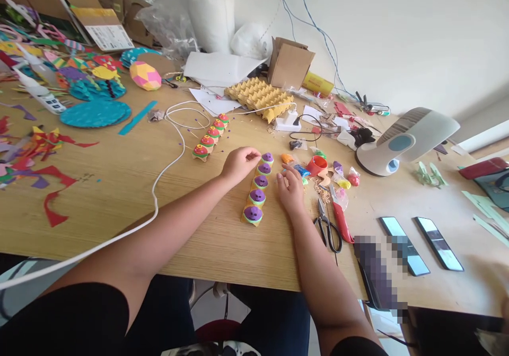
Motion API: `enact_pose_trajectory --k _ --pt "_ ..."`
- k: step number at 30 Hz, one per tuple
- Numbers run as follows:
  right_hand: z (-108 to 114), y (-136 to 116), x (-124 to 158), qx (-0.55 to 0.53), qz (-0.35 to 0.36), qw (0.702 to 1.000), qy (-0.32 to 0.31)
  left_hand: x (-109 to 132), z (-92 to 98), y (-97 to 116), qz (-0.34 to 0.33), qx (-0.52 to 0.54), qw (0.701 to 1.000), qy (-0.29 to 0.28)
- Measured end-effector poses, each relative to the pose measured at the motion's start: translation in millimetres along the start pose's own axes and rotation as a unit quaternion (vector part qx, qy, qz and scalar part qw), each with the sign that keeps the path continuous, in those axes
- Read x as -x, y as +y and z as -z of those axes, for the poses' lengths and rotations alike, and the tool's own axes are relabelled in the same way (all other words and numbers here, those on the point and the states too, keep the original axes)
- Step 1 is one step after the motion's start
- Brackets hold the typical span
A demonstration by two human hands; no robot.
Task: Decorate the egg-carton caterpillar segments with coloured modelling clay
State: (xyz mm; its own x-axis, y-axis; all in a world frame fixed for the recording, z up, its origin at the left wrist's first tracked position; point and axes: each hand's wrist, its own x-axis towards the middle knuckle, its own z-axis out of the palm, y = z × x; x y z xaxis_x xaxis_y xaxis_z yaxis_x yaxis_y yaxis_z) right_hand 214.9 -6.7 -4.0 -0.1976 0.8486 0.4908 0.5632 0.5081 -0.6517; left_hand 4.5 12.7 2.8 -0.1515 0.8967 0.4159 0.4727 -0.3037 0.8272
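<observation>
In front of me a strip of egg-carton cups [254, 189] runs away from me, each cup topped with a purple clay dome that has small dark face marks and a pale green rim. Beside its far end is my left hand [239, 165], thumb and fingers pinched together; whatever they may hold is too small to make out. My right hand [290, 189] rests on the table just right of the strip, fingers loosely bent and apart, holding nothing I can see. A second strip with red-and-green clay tops [210, 137] lies farther off to the left.
Right of my right hand lie bagged coloured clay [301, 170], a red tape roll [317, 165], black scissors [328, 226] and a red-handled cutter [341, 213]. A fan [405, 139] and two phones [439, 243] stand farther right. A white cable [157, 186] crosses my left arm. An egg tray [258, 96] lies behind.
</observation>
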Motion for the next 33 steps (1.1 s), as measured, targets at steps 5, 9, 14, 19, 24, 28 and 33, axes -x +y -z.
enact_pose_trajectory --k 5,9,14,19,24,28,33 --pt "-2 2 0 0.015 -0.001 1.0 -0.005 -28 1.5 -8 -0.162 -0.223 0.957 -0.088" --pt "-3 2 0 0.006 0.007 1.0 -0.023 -36 -1.7 -6 -0.216 -0.299 0.922 -0.118" --pt "-4 2 -1 0.016 0.006 0.999 -0.038 -38 -2.3 -2 -0.222 -0.289 0.923 -0.125" --pt "-4 -1 -1 0.019 0.007 0.998 -0.063 -38 -2.2 0 -0.245 -0.32 0.906 -0.131" --pt "-2 -4 -1 0.018 -0.008 0.996 -0.088 -38 -2.6 1 -0.252 -0.36 0.888 -0.133" --pt "-2 -4 -1 0.019 -0.017 0.995 -0.098 -38 -3.3 0 -0.255 -0.351 0.891 -0.132" --pt "-2 -5 -2 0.015 -0.02 0.994 -0.103 -39 -3.8 2 -0.259 -0.355 0.889 -0.126"
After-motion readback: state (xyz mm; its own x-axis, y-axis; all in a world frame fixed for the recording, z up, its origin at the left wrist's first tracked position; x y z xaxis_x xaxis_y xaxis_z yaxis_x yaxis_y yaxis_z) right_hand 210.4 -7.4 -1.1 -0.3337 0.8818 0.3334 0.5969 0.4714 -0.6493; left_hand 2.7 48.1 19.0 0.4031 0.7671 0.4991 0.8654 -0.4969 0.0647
